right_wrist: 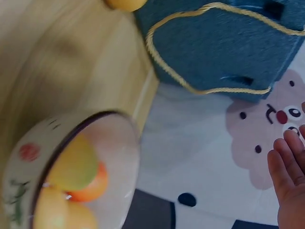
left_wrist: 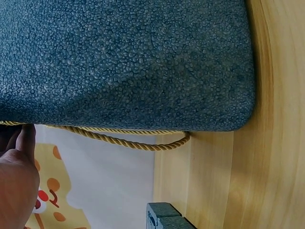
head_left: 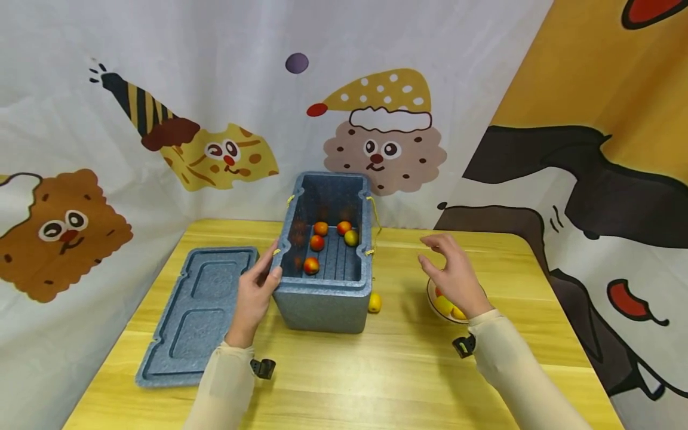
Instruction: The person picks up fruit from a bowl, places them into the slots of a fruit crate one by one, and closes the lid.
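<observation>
A blue-grey foam box (head_left: 328, 307) stands with its top uncovered. On its floor lie several small red-and-yellow fruits (head_left: 312, 266) and a yellow-green one (head_left: 351, 238). My left hand (head_left: 255, 295) grips the box's left rim near the front corner, thumb at the corner; in the left wrist view its fingers are beside the yellow rope handle (left_wrist: 138, 144). To the right, my right hand (head_left: 454, 275) is raised over a bowl (right_wrist: 125, 157), fingers spread and holding nothing. Yellow and red-orange fruits (right_wrist: 74, 164) fill part of that bowl, which the hand partly hides in the head view.
A yellow fruit (head_left: 374, 303) lies on the wooden table (head_left: 408, 370) against the box's right side. The matching foam lid (head_left: 183, 370) lies flat on the left. Behind the table hangs a cartoon-printed cloth (head_left: 242, 71). A second rope handle (right_wrist: 157, 57) hangs on the box's right side.
</observation>
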Demonstrator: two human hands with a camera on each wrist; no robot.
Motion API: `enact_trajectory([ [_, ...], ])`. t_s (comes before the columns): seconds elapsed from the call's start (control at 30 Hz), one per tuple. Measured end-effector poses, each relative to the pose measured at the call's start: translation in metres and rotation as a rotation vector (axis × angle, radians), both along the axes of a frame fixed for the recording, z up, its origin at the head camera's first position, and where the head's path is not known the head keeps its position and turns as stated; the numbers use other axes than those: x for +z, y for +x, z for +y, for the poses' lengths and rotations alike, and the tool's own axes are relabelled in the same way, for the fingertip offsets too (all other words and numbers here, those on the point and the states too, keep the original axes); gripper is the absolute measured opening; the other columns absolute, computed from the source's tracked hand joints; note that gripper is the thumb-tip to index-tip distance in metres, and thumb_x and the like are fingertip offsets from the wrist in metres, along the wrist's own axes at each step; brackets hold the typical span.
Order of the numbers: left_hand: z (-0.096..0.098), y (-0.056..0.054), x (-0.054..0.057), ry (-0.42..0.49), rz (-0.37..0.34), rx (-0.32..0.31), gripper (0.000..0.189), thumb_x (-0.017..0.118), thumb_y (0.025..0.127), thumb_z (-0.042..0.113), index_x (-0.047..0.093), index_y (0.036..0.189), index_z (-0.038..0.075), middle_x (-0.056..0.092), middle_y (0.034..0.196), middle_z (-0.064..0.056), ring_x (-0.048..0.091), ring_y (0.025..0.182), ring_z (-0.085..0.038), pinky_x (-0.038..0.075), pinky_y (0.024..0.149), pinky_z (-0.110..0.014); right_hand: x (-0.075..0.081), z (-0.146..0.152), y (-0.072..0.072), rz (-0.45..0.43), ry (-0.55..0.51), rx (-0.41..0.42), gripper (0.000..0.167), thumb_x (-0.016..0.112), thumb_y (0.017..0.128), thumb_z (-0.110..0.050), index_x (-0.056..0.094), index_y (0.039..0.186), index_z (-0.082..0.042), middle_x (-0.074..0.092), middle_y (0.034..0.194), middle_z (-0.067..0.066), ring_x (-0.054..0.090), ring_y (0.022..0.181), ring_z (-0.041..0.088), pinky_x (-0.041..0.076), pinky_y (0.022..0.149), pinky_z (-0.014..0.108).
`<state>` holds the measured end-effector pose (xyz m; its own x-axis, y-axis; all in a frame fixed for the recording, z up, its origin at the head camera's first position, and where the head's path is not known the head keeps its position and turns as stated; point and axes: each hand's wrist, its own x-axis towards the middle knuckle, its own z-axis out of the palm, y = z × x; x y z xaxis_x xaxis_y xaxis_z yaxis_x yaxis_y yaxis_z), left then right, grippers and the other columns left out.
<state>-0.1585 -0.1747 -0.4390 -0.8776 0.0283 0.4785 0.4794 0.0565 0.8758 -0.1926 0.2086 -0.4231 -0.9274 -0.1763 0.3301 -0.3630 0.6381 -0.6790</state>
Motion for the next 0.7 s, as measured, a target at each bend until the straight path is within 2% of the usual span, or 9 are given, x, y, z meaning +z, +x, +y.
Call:
enact_trajectory([
  [0.17,0.0,0.0,-0.001,0.004,0.0,0.001,0.046,0.052,0.099,0.0,0.042,0.142,-0.012,0.039,0.145,-0.031,0.035,0.06,-0.009,0.036,0.06,-0.024,-0.014,0.012,0.005,-0.056,0.058,-0.034,0.037,0.065,0.097,-0.02,0.058,0.131,-0.007,0.053,0.126,0.01,0.052,0.116,0.036,0.044,0.094,0.056],
  [0.23,0.0,0.0,-0.001,0.005,0.0,0.008,0.046,0.052,0.099,-0.001,0.042,0.142,-0.013,0.039,0.145,-0.032,0.04,0.065,-0.006,0.037,0.062,-0.024,-0.022,0.016,0.005,-0.084,0.065,-0.042,0.037,0.065,0.097,-0.02,0.058,0.131,-0.007,0.053,0.126,0.011,0.052,0.116,0.037,0.044,0.094,0.056],
  [0.3,-0.001,-0.001,0.0,0.005,-0.002,0.014,0.045,0.052,0.098,-0.002,0.042,0.141,-0.013,0.039,0.145,-0.032,0.049,0.078,-0.004,0.039,0.066,-0.022,-0.03,0.02,0.005,-0.116,0.069,-0.051,0.038,0.063,0.098,-0.023,0.057,0.132,-0.007,0.053,0.127,0.011,0.051,0.117,0.037,0.043,0.095,0.056],
  [0.37,-0.001,0.0,0.0,0.003,-0.01,0.014,0.046,0.052,0.098,-0.004,0.042,0.141,-0.014,0.038,0.145,-0.033,0.056,0.101,-0.01,0.041,0.072,-0.021,-0.039,0.024,0.006,-0.141,0.07,-0.065,0.039,0.062,0.098,-0.025,0.057,0.132,-0.006,0.053,0.127,0.012,0.051,0.118,0.037,0.042,0.096,0.056],
  [0.4,-0.001,0.0,0.001,0.002,-0.014,0.014,0.046,0.052,0.097,-0.005,0.042,0.141,-0.013,0.038,0.145,-0.032,0.055,0.113,-0.015,0.043,0.078,-0.02,-0.043,0.026,0.006,-0.149,0.071,-0.07,0.039,0.061,0.099,-0.024,0.057,0.132,-0.006,0.053,0.127,0.012,0.05,0.118,0.037,0.042,0.096,0.056],
  [0.43,-0.001,0.0,0.001,0.0,-0.02,0.013,0.046,0.052,0.097,-0.006,0.042,0.141,-0.013,0.038,0.145,-0.032,0.054,0.119,-0.02,0.043,0.08,-0.019,-0.046,0.029,0.007,-0.157,0.077,-0.078,0.038,0.061,0.099,-0.024,0.057,0.132,-0.006,0.052,0.127,0.012,0.05,0.118,0.037,0.042,0.096,0.056],
  [0.47,-0.001,0.0,0.001,0.0,-0.022,0.011,0.046,0.052,0.097,-0.007,0.042,0.141,-0.013,0.038,0.145,-0.032,0.046,0.129,-0.026,0.043,0.086,-0.019,-0.05,0.031,0.008,-0.16,0.084,-0.084,0.038,0.06,0.099,-0.024,0.057,0.132,-0.006,0.052,0.127,0.012,0.05,0.118,0.037,0.042,0.096,0.056],
  [0.57,-0.002,-0.003,-0.006,0.003,-0.023,0.006,0.047,0.051,0.096,-0.009,0.042,0.142,-0.012,0.038,0.145,-0.031,0.037,0.135,-0.037,0.042,0.094,-0.021,-0.061,0.037,0.009,-0.152,0.123,-0.095,0.036,0.062,0.097,-0.02,0.059,0.129,-0.004,0.053,0.125,0.015,0.051,0.115,0.037,0.043,0.093,0.056],
  [0.7,-0.006,-0.011,-0.022,0.016,-0.011,0.013,0.048,0.051,0.096,-0.01,0.044,0.143,-0.007,0.04,0.147,-0.026,0.043,0.133,-0.027,0.043,0.091,-0.021,-0.073,0.043,0.01,-0.116,0.156,-0.093,0.031,0.067,0.094,-0.018,0.064,0.121,-0.003,0.056,0.119,0.016,0.054,0.11,0.038,0.045,0.089,0.055],
])
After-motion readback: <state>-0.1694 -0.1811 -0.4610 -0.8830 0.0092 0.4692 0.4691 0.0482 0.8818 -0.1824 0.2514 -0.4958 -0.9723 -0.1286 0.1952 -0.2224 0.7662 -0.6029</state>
